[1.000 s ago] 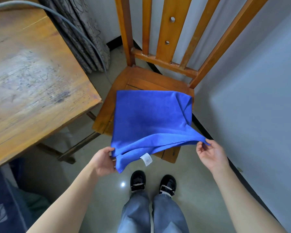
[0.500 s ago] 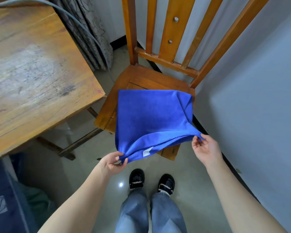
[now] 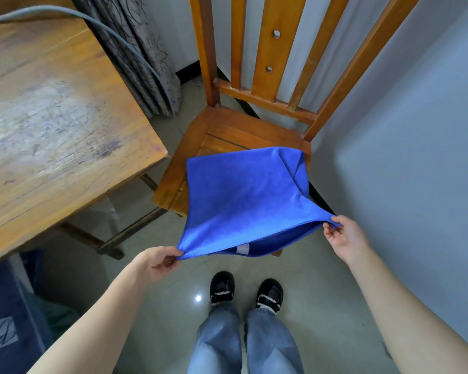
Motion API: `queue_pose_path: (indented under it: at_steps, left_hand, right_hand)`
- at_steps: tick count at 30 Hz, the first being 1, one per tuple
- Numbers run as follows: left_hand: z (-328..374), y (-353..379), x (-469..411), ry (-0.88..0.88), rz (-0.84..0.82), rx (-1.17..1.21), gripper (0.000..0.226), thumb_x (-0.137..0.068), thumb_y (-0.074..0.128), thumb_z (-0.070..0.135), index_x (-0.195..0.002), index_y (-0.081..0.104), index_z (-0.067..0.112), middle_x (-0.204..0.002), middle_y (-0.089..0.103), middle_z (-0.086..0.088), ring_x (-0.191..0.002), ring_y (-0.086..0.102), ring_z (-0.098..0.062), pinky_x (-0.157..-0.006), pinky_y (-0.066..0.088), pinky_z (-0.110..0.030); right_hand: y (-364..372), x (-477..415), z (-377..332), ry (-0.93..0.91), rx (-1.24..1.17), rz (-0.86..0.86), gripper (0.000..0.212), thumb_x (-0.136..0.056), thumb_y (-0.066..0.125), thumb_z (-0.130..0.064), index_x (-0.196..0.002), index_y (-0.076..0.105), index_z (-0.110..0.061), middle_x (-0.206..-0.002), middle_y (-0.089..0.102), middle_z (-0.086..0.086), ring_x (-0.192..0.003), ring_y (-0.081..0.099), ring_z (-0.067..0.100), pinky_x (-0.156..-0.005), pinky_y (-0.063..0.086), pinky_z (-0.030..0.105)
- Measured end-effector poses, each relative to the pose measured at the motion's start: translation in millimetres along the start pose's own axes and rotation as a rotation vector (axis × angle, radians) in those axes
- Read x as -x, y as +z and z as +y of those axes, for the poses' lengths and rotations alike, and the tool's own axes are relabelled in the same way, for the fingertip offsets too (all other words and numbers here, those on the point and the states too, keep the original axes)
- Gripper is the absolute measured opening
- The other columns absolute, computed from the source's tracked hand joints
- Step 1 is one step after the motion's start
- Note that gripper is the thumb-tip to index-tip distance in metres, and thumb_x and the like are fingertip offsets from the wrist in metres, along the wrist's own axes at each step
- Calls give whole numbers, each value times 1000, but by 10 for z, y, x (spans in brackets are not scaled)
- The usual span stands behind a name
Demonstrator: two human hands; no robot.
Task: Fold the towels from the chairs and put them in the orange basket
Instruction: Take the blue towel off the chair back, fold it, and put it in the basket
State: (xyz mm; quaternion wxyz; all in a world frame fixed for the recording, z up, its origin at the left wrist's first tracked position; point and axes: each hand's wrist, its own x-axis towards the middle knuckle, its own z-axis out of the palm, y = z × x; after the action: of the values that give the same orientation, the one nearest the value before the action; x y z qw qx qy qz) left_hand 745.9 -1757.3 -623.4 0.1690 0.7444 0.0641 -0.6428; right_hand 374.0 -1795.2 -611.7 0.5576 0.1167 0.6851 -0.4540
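A: Where is the blue towel point(image 3: 243, 195) right now?

B: Its far part lies on the seat of the wooden chair point(image 3: 227, 130). Its near edge is lifted up off the seat, toward the person.

A: Who is holding it up?

B: 2 hands. The left hand point(image 3: 158, 263) pinches the near left corner, grip clamped on the cloth. The right hand point(image 3: 341, 236) pinches the near right corner the same way.

A: Why hold the corners?

B: I think it keeps the edge straight, so the towel can be folded neatly. It looks doubled over, because a second layer and a small white tag point(image 3: 243, 249) peek out under the top one.

A: Is the orange basket close by?

B: I can't see it. Only the counter point(image 3: 52, 125) to the left and the floor point(image 3: 173, 306) below.

A: So is the job far along?

B: Not very, I'd say. The folding is not finished.
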Motion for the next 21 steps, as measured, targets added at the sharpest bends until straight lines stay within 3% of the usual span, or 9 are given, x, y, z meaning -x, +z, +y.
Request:
queue_pose_path:
  at_steps: [2, 5, 9, 12, 14, 18, 21]
  left_hand:
    - [13, 23, 31, -48, 7, -18, 17, -88, 50, -4, -72, 50, 1, -68, 54, -12, -63, 47, -20, -37, 49, -19]
    - [-83, 81, -6, -135, -1, -21, 12, -86, 54, 7, -76, 48, 4, -79, 54, -12, -68, 52, -24, -59, 47, -32]
    - [-259, 185, -155, -130, -10, 34, 13, -87, 55, 16, -80, 47, 8, -87, 57, -10, -75, 54, -24, -73, 44, -32]
    - [-440, 301, -290, -112, -26, 184, 11, -90, 50, 20, -93, 48, 9, -92, 55, -10, -97, 53, -26, -96, 38, -34]
    - [-543, 410, -359, -95, -65, 316, 13, -93, 43, 20, -87, 49, 10, -93, 54, -11, -110, 47, -26, -106, 32, -35]
    - [-682, 655, -603, -67, -112, 525, 25, -96, 31, 21, -86, 52, 12, -110, 56, -8, -112, 48, -23, -108, 30, -34]
    - [-777, 829, -799, -72, -101, 545, 25, -96, 31, 20, -84, 52, 12, -94, 57, -7, -106, 51, -22, -103, 34, -32]
  right_hand:
    - [-15, 12, -2, 9, 52, -14, 17, -88, 45, 2, -73, 48, -3, -72, 49, 11, -33, 55, 8, -38, 45, 13]
    - [10, 39, 13, 24, 85, -34, 16, -88, 45, 2, -73, 49, -3, -72, 49, 11, -32, 54, 8, -37, 44, 13]
    - [94, 142, 23, 33, 186, -84, 15, -87, 49, 0, -73, 50, -4, -74, 51, 11, -32, 55, 9, -37, 43, 13]
    - [91, 231, 7, 13, 296, -117, 16, -88, 51, -1, -73, 50, -6, -73, 50, 11, -33, 55, 10, -36, 42, 14]
    - [73, 262, -20, 9, 333, -126, 16, -88, 51, -2, -73, 50, -6, -73, 50, 11, -32, 53, 10, -36, 41, 14]
    - [43, 201, -51, 38, 324, -132, 16, -89, 51, 0, -74, 50, -5, -71, 50, 11, -31, 51, 10, -35, 40, 13]
    - [13, 104, -79, 65, 282, -152, 17, -90, 52, 0, -74, 50, -4, -68, 50, 10, -32, 52, 9, -35, 40, 13]
